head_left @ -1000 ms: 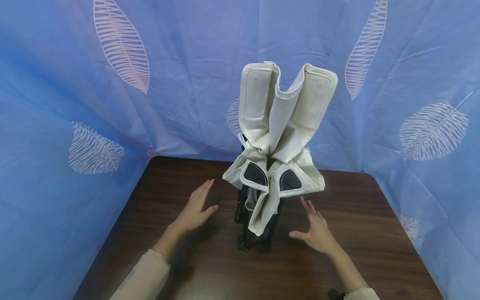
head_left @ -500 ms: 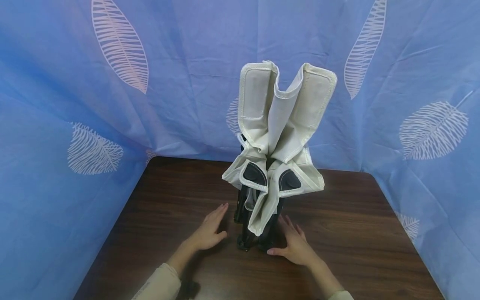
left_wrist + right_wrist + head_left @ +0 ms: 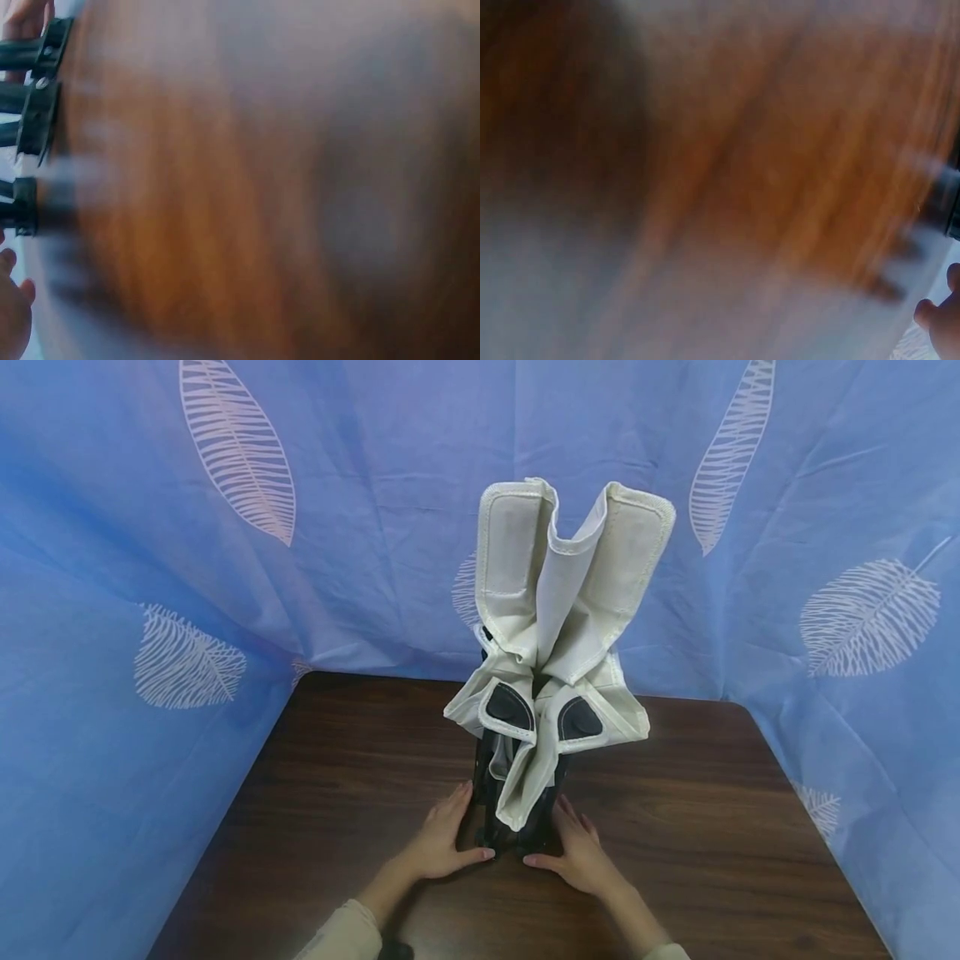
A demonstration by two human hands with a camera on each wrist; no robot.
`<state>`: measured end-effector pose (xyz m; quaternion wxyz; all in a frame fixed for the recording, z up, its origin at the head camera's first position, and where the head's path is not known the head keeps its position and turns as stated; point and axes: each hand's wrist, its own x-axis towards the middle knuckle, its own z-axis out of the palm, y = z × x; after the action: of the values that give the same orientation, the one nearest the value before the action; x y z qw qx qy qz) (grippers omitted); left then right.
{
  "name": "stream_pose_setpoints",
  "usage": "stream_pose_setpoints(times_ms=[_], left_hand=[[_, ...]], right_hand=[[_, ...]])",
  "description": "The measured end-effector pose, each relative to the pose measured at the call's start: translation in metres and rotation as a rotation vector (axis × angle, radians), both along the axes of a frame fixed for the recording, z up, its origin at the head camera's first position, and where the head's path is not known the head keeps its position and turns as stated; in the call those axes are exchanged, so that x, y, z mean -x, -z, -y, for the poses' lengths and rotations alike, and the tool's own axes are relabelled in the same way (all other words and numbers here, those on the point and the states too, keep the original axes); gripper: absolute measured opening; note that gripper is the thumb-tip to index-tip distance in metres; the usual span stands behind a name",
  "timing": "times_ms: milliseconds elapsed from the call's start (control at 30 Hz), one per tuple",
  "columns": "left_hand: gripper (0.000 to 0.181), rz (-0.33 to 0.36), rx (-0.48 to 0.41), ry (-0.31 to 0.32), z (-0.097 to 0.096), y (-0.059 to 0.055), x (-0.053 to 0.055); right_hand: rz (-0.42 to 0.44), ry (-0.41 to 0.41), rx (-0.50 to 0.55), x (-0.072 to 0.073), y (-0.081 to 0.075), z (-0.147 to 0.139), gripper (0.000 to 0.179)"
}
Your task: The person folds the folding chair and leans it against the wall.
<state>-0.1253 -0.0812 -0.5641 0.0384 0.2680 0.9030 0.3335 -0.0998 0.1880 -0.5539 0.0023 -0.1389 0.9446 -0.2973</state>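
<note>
A folded camp chair [image 3: 577, 593] stands upright on the table, its off-white fabric bunched above black legs [image 3: 536, 818]. Two black corner patches show on the cloth. My left hand [image 3: 438, 843] lies low at the left side of the legs, fingers extended and thumb stretched in front of them. On the right side my right hand [image 3: 581, 856] mirrors it, fingertips right at the legs and partly hidden behind them. The left wrist view shows the chair's black feet [image 3: 37, 116] close above the tabletop, with fingertips of both hands at the left edge.
The dark wooden table [image 3: 337, 760] has rounded far corners. A blue curtain [image 3: 390, 527] with white leaf prints hangs behind it and along both sides. Both wrist views are mostly blurred tabletop.
Both hands have moved inward and nearer to me, from apart on either side to right beside the chair's legs. The chair has stayed in place.
</note>
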Motion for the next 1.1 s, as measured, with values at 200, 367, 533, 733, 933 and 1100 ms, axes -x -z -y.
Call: stream_pose_setpoints(times_ms=[200, 367, 533, 733, 933, 1100], left_hand=[[0.11, -0.008, -0.009, -0.063, -0.01, 0.007, -0.008], [0.109, -0.022, 0.009, -0.104, -0.015, 0.012, -0.009], [0.11, -0.009, 0.027, -0.121, -0.017, 0.013, -0.01], [0.11, -0.012, 0.033, -0.12, -0.018, 0.012, -0.008], [0.107, -0.051, 0.03, -0.124, -0.018, 0.013, -0.006], [0.105, -0.074, 0.032, -0.116, -0.018, 0.014, -0.004]], right_hand=[[-0.04, 0.013, -0.021, 0.0, 0.007, 0.005, 0.096], [-0.063, 0.023, -0.05, 0.0, 0.009, 0.006, 0.093], [-0.061, 0.014, -0.092, 0.0, 0.011, 0.007, 0.091], [-0.1, 0.017, -0.137, -0.001, 0.009, 0.008, 0.085], [-0.101, 0.011, -0.169, 0.0, 0.008, 0.01, 0.084], [-0.121, 0.011, -0.185, 0.003, 0.01, 0.011, 0.083]])
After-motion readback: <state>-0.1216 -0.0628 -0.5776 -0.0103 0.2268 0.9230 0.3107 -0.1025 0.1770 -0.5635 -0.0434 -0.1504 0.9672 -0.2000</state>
